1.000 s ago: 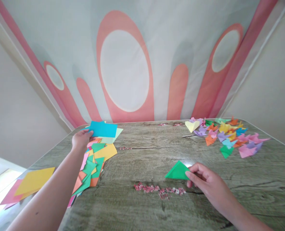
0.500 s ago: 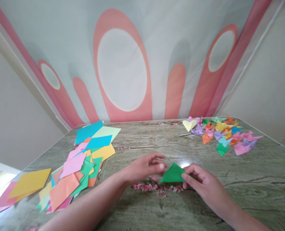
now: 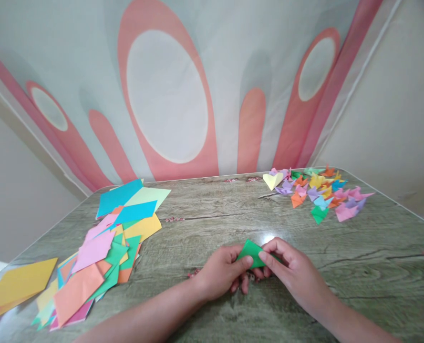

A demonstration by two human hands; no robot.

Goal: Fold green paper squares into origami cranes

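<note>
A folded piece of green paper (image 3: pixel 252 252) is held between both hands, just above the table near its front middle. My left hand (image 3: pixel 226 271) pinches its left corner, thumb on the near face and fingers behind. On the right corner, my right hand (image 3: pixel 286 264) grips with thumb and fingers closed. Fingertips of the two hands come close together under the paper's lower edge. Parts of the paper's corners are hidden by the fingers.
Loose coloured paper sheets (image 3: pixel 93 252) spread over the table's left side, with yellow paper (image 3: pixel 22 286) farther left. Folded paper figures (image 3: pixel 319 193) cluster at the back right, beside a pale yellow paper heart (image 3: pixel 273 180). The wood-patterned table (image 3: pixel 197 228) meets a printed backdrop (image 3: pixel 226 95).
My left hand has left the blue paper among the sheets, come across to the right and taken hold of the green paper. My right hand has kept its grip. The view has shifted slightly.
</note>
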